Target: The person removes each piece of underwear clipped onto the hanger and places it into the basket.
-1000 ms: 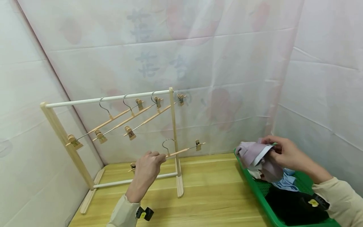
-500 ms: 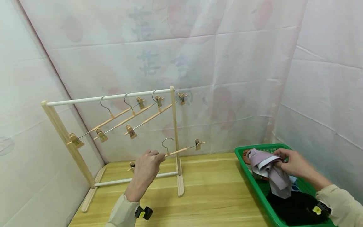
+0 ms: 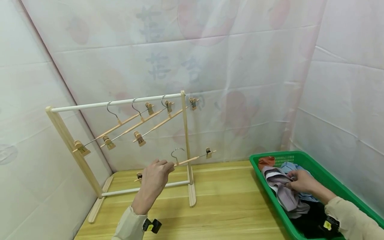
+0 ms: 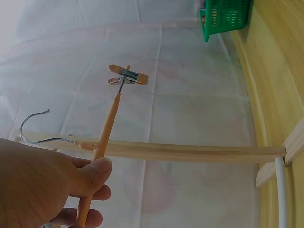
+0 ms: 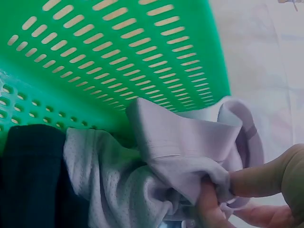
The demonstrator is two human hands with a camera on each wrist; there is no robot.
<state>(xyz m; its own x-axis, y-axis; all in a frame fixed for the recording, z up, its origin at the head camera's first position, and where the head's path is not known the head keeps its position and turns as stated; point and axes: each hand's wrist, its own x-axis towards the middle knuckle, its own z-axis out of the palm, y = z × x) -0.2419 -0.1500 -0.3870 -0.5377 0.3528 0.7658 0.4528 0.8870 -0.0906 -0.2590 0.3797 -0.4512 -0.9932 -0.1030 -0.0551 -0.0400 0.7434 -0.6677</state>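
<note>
My left hand point(image 3: 154, 181) grips the wooden bar of a clip hanger point(image 3: 188, 160) in front of the rack's right post. In the left wrist view, the hanger's metal hook point(image 4: 28, 128) stands free and one clip point(image 4: 128, 76) shows at the bar's far end. On the right, my right hand point(image 3: 304, 182) pinches a mauve garment point(image 3: 280, 186) inside the green basket point(image 3: 271, 196). The right wrist view shows its thumb and fingers in the bunched fabric, near a smooth band point(image 5: 185, 135). Some fingertips are hidden by the cloth.
A wooden rack point(image 3: 186, 133) with a white rail point(image 3: 120, 102) carries several clip hangers point(image 3: 141, 122). Orange cloth point(image 3: 266, 161), light blue cloth point(image 3: 289, 166) and black cloth point(image 3: 312, 221) lie in the basket. Pale sheets surround the wooden tabletop point(image 3: 225, 200).
My right hand has lowered the mauve garment from above the basket's left rim into the basket, where it now lies spread out more. The left hand has stayed in place with the hanger.
</note>
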